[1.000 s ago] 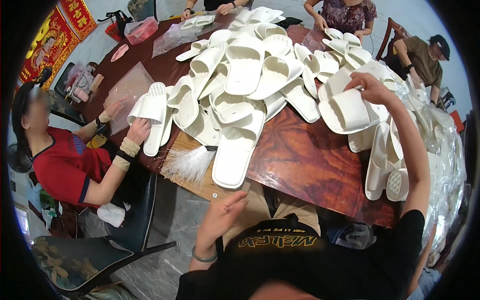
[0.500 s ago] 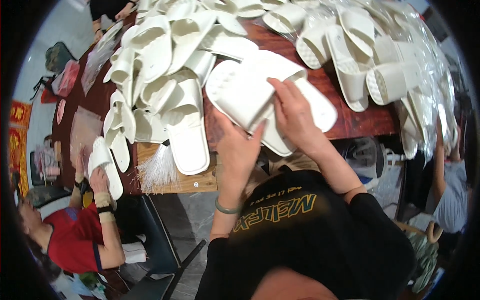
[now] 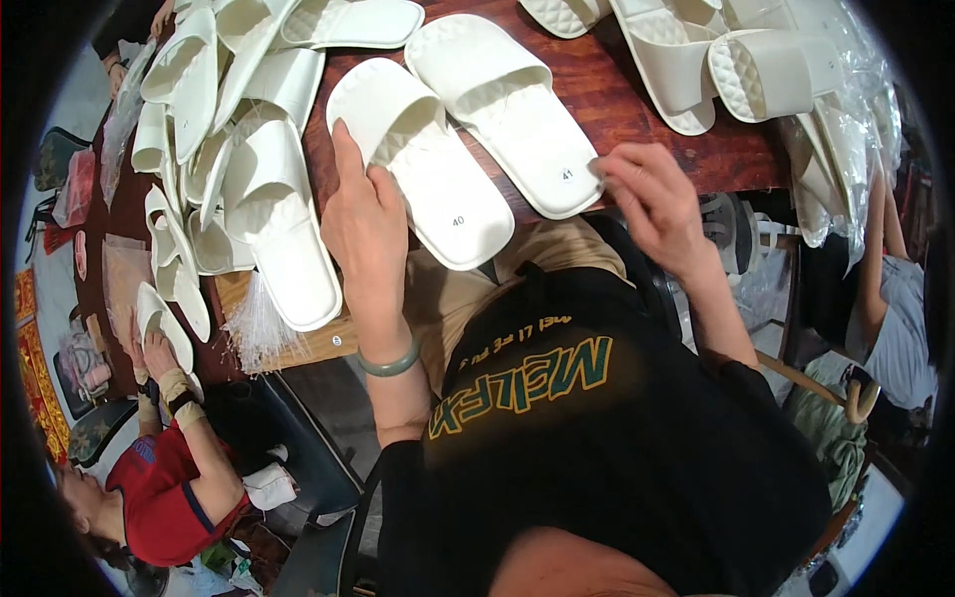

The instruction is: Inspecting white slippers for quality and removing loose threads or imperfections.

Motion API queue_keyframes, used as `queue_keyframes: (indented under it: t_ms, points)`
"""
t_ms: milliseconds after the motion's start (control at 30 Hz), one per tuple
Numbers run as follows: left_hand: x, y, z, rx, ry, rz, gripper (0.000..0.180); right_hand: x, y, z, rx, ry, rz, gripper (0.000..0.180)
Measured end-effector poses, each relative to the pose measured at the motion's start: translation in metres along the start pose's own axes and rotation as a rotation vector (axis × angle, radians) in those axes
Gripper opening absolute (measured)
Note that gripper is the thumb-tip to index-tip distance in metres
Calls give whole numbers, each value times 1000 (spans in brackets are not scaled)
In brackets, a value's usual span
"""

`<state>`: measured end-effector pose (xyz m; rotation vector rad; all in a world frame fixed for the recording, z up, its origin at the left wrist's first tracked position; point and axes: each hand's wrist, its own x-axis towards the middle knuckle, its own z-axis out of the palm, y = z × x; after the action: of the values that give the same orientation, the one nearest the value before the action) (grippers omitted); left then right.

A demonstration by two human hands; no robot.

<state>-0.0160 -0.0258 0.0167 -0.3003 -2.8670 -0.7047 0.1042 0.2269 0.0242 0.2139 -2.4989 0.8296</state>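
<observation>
Two white slide slippers lie side by side in front of me, soles down, heels toward my body. My left hand (image 3: 366,224) holds the left slipper (image 3: 468,214) by its outer side, index finger stretched along the strap's edge. Beside it, a bit farther off, is the right slipper (image 3: 532,139). Close to that slipper's heel, my right hand (image 3: 652,204) has its fingers curled, with the fingertips at the heel's edge. Each slipper bears a small dark printed mark at the heel, and its footbed is quilted under the strap.
White slippers (image 3: 274,214) pile up on the left of the dark red table (image 3: 637,129). More slippers (image 3: 761,75) and clear plastic wrap (image 3: 865,109) lie at right. A bundle of clear strands (image 3: 261,323) hangs at the front edge. A co-worker in red (image 3: 179,497) handles a slipper at left.
The two slippers, overlapping and tilted in my hands before, now lie side by side, footbeds up. My right hand has moved off the strap to the heel edge. The whole view has shifted.
</observation>
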Motion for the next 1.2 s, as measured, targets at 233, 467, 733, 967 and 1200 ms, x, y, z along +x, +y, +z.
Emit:
queue_keyframes:
  t_ms: [233, 467, 733, 967, 1200]
  points:
    - [4, -1, 5, -22, 29, 37, 51, -7, -19, 19, -289, -161, -63, 39]
    - [-40, 23, -38, -886, -114, -78, 53, 12, -32, 13, -333, -245, -111, 31]
    - [-64, 17, -43, -1769, -746, -180, 75, 20, -45, 14, -381, -324, -148, 27]
    - [-72, 26, -9, -1183, -352, 106, 88, 26, -93, 48, 370, -225, -96, 23]
    - [-70, 24, -6, -1160, -310, 25, 98, 30, -94, 58, 519, -253, -36, 22]
